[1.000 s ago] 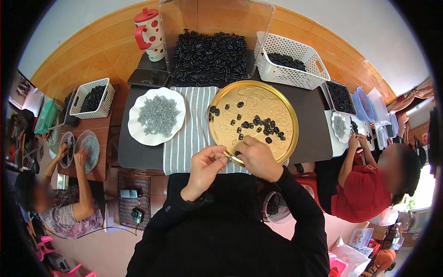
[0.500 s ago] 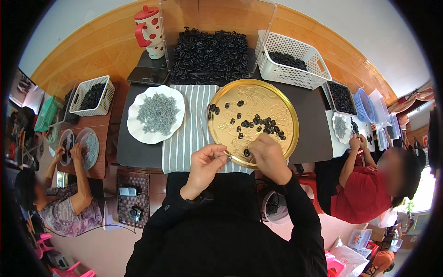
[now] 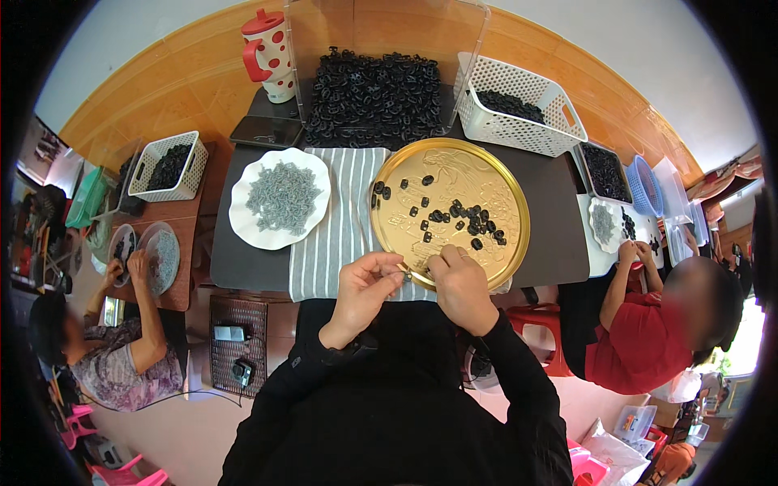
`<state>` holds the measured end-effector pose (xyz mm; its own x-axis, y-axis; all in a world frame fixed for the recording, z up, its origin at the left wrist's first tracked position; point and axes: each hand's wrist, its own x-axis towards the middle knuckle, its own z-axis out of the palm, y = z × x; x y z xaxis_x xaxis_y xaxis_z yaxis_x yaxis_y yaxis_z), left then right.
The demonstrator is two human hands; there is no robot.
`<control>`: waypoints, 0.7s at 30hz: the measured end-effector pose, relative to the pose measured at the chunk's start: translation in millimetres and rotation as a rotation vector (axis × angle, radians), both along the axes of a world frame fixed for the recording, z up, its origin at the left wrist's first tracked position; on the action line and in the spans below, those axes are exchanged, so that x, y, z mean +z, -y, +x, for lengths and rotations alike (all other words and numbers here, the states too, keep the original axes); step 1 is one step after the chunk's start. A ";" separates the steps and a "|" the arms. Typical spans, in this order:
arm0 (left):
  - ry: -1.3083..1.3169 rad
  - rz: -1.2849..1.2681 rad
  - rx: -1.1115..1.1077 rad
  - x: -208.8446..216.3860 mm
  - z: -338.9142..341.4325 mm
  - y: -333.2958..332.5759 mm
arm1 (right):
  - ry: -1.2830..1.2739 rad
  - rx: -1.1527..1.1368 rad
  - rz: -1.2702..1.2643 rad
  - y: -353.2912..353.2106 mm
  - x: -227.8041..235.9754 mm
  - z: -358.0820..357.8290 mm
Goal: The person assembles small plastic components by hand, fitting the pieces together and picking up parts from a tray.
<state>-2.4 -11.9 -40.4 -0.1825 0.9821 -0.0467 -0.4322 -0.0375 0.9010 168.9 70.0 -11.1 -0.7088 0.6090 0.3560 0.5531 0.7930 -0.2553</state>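
Both hands met at the near rim of the gold tray point(image 3: 494, 182): the left hand point(image 3: 366, 285) and right hand point(image 3: 458, 279) pinched together on one small part point(image 3: 403, 273), too small to identify. About twenty black pieces point(image 3: 463, 220) remained scattered on the tray, seemingly unprocessed.

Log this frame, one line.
left hand: pinching small part | right hand: at gold tray rim | black parts: scattered on tray

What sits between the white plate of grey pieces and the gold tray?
In the head view, a striped cloth lies between the white plate and gold tray, running under the tray's left edge.
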 end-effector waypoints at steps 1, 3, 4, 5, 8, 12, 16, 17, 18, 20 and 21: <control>-0.004 -0.005 -0.010 1.5 0.7 0.2 | -0.088 0.016 -0.098 -2.3 -3.1 2.7; -0.010 -0.008 -0.018 4.4 2.0 -0.5 | -0.176 0.034 -0.194 -4.8 -5.0 5.8; -0.013 0.002 -0.041 6.2 2.8 0.3 | -0.413 -0.011 -0.548 -3.1 -1.2 6.5; -0.016 0.011 -0.065 7.4 3.8 0.9 | -0.649 -0.059 -0.902 -1.7 1.2 7.3; -0.029 0.078 -0.077 8.1 6.1 2.2 | -0.762 -0.062 -1.091 -0.6 0.5 2.4; -0.025 0.057 -0.083 13.6 10.2 0.9 | -0.845 -0.095 -1.154 7.6 1.0 -1.0; -0.032 0.059 -0.057 12.9 11.7 0.6 | -0.920 -0.056 -1.186 13.3 -2.4 -5.9; -0.022 0.054 -0.054 12.4 11.6 0.8 | -0.930 -0.062 -1.201 14.4 -3.4 -7.4; -0.024 0.054 -0.054 11.5 11.6 0.8 | -0.939 -0.069 -1.215 15.0 -4.1 -8.3; -0.024 0.069 -0.046 10.5 12.0 0.8 | -0.941 -0.071 -1.213 16.4 -1.8 -8.6; -0.025 0.070 -0.046 10.5 12.1 0.8 | -0.941 -0.073 -1.212 16.8 -0.9 -8.7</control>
<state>9.7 -12.7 -29.8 -0.1373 0.9902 0.0259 -0.4127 -0.0810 0.9073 160.2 53.1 -12.0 -0.4749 0.8768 -0.0762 -0.1463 -0.1640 -0.9755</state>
